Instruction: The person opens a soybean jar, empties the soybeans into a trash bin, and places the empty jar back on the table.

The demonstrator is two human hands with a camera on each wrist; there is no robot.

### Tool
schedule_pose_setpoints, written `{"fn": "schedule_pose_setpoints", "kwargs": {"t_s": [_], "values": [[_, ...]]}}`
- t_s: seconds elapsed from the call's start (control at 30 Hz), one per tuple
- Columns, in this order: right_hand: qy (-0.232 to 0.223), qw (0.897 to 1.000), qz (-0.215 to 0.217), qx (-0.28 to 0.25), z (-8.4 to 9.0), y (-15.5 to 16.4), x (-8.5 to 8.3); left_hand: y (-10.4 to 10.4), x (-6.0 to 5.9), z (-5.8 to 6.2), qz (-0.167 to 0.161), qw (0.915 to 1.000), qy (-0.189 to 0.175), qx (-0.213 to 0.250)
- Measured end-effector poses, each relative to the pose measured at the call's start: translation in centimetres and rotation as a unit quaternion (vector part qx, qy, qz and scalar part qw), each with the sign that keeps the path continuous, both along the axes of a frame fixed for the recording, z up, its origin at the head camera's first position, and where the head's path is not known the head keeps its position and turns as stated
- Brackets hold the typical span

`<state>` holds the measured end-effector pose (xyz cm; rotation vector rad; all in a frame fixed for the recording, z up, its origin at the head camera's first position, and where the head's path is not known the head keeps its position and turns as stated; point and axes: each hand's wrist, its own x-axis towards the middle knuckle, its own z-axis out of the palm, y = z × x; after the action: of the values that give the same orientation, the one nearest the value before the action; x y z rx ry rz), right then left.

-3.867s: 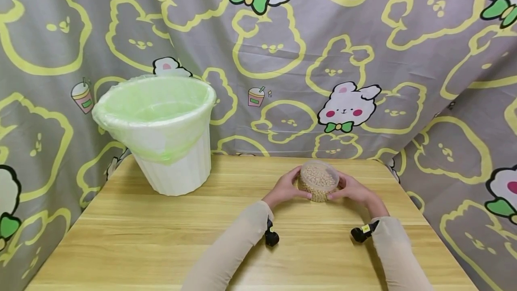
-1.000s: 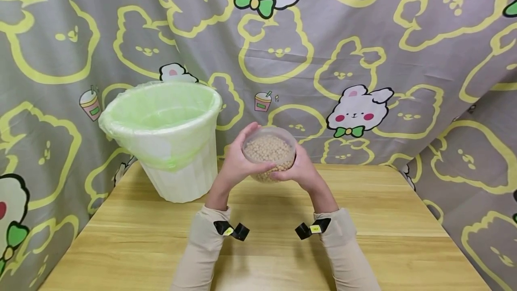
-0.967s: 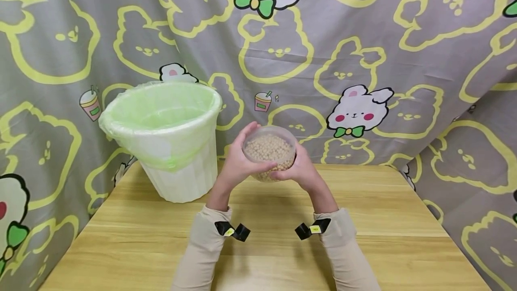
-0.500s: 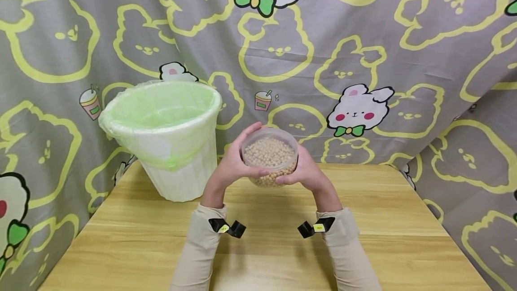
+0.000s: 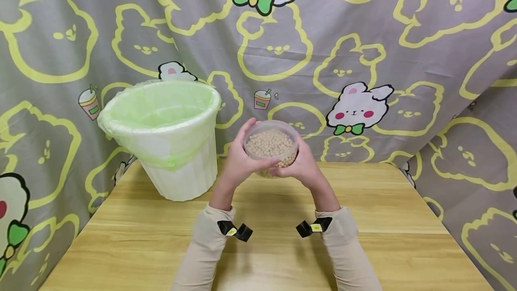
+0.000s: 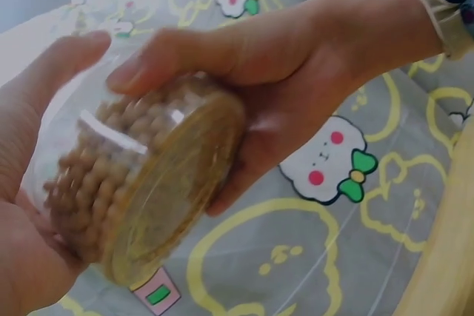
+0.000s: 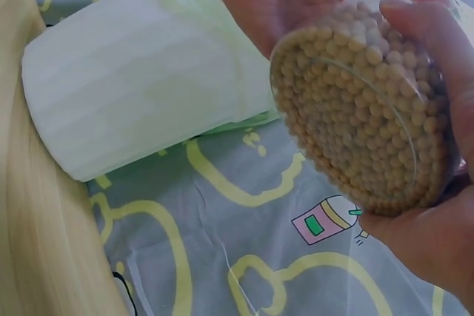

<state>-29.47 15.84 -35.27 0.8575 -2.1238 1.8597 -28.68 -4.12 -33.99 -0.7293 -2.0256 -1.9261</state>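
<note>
Both hands hold a round clear plastic tub [image 5: 271, 143] raised above the table, filled with small beige balls like dried beans. My left hand [image 5: 238, 158] grips its left side, thumb across the near wall. On the other side my right hand [image 5: 303, 160] grips it, its thumb meeting the left one at the front. The left wrist view shows the tub's round base [image 6: 178, 183] tilted between the two hands. In the right wrist view the balls [image 7: 348, 109] show through the clear bottom.
A white ribbed bin [image 5: 181, 178] with a pale green bag liner [image 5: 161, 111] over its rim stands at the table's back left. The wooden table [image 5: 387, 237] ends at a grey patterned curtain [image 5: 282, 57]. Each wrist carries a small black camera [image 5: 243, 232].
Over the earlier frames, the tub was lifted from the table's back right and brought leftward to the middle. In the last half second it dipped slightly, then rose a little.
</note>
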Motion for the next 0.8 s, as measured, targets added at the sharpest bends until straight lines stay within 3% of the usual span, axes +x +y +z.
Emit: {"fn": "schedule_pose_setpoints", "kwargs": {"t_s": [0.17, 0.37, 0.5, 0.6, 0.7, 0.8], "values": [[-0.003, 0.999, -0.038, -0.004, 0.0, -0.2, -0.1, 1.6, 0.4, 0.0, 0.065, 0.9972, 0.007, 0.035], [0.000, 0.997, -0.075, -0.002, 0.0, -0.5, -0.1, 3.2, 1.0, -0.4, 0.131, 0.9878, 0.024, 0.080], [0.007, 0.996, -0.084, 0.008, 0.0, -0.5, 0.0, 3.5, 1.1, -0.6, 0.150, 0.9855, 0.031, 0.072], [0.008, 0.998, -0.064, 0.010, 0.1, -0.1, 0.0, 2.8, 0.9, -0.5, 0.107, 0.9924, 0.021, 0.058], [0.000, 1.000, -0.013, 0.000, 0.2, 0.5, -0.1, 1.3, 0.6, -0.2, 0.020, 0.9989, -0.001, 0.042], [-0.008, 0.999, 0.034, -0.002, 0.4, 0.9, 0.0, 0.0, 0.3, 0.1, -0.053, 0.9981, -0.016, 0.029]]}}
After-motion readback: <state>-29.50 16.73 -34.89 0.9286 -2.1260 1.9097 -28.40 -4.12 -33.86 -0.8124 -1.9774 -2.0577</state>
